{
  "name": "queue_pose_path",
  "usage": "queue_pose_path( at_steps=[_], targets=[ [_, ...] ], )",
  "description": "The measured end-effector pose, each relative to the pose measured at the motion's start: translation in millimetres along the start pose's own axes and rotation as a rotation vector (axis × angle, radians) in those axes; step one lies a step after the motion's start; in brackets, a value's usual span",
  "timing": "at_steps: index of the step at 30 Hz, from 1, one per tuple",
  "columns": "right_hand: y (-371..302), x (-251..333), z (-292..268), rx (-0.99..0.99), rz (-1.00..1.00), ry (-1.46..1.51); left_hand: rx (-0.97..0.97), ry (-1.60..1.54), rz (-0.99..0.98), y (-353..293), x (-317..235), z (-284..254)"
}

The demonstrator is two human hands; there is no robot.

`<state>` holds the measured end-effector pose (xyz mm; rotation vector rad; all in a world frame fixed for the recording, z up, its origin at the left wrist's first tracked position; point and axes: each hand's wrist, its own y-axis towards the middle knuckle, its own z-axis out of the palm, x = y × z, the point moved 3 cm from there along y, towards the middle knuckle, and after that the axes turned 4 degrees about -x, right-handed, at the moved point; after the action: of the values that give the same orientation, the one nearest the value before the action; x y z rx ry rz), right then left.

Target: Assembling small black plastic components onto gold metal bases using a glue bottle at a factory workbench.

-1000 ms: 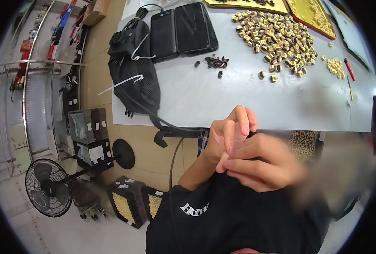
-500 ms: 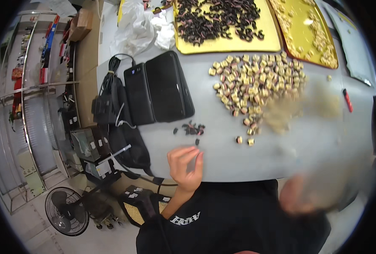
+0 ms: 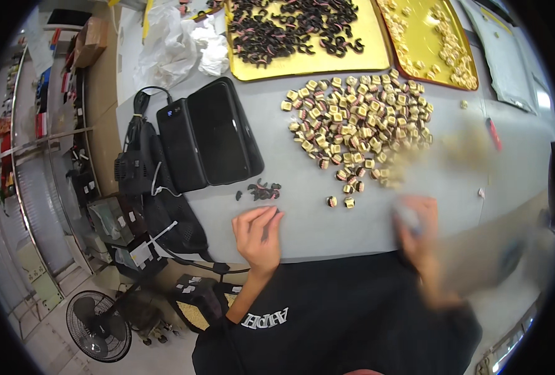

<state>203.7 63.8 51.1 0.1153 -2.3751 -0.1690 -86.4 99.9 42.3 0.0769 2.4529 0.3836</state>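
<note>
My left hand [image 3: 257, 239] is over the table's near edge with thumb and fingers drawn together; what is between the tips, if anything, I cannot make out. Just beyond them lies a small heap of black curved pieces [image 3: 265, 190], some with pink. My right hand [image 3: 418, 228] is smeared by motion, with a pale patch across its fingers. It hovers on the near side of a big pile of small cream-coloured square pieces with dark and pink sides [image 3: 352, 115]. Two such pieces [image 3: 350, 203] lie apart from the pile, between my hands.
Far back are a yellow tray of black curved pieces [image 3: 308, 65] and another tray of cream pieces [image 3: 408, 56]. A black open case [image 3: 224, 140] and cables [image 3: 141, 103] lie left; a red marker-like object [image 3: 493, 134] lies right. A fan [image 3: 98, 326] stands below left.
My right hand has come up from beyond the table's near edge to over the table. My left hand keeps its pinched shape by the black pieces. The view has shifted, moving the tabletop things leftward.
</note>
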Motion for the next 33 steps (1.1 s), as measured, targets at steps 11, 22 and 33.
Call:
queue_pose_path(
  at_steps=[11,22,33],
  targets=[
    [37.4,-1.9,-4.6,-0.245,0.079,0.839,0.106,-1.107,-0.285,14.7,-38.0,32.3],
    [57.4,7.6,10.2,-0.222,0.13,1.215,0.552,-1.481,-0.405,-4.4,-52.1,48.3],
    [60.0,6.2,17.8,-0.195,0.178,1.366,0.585,-1.266,-0.375,-9.1,-55.8,54.7]
  ],
)
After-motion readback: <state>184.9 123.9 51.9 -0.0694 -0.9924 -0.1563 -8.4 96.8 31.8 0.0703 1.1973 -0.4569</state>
